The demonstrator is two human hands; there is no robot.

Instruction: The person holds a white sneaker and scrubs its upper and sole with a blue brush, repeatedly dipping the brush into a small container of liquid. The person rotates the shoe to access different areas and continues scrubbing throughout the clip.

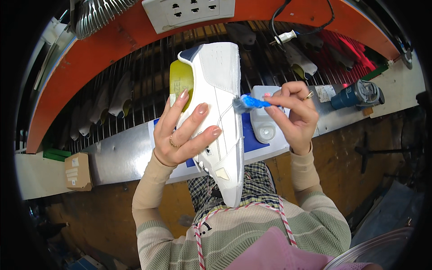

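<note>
A white shoe upper [220, 74] with a dark blue collar sits on a yellow-green last [181, 77], toe pointing toward me. My left hand [173, 137] holds it from the left side, with thumb and fingers spread over the upper. In my right hand [297, 112] is a small brush [254, 102] with a blue handle, pinched between thumb and fingers. Its bristles touch the lower side edge of the shoe, around mid-length. Behind the brush, on the bench, stands a white plastic container [265, 121], partly hidden by the brush and my right hand.
A metal bench ledge [121, 155] runs across, with a cardboard box [78, 172] at left and a blue tumbler [355, 95] at right. Beyond lie dark rods [150, 90] carrying several shoes [121, 96]. A white plug [285, 37] hangs near the orange frame [117, 42].
</note>
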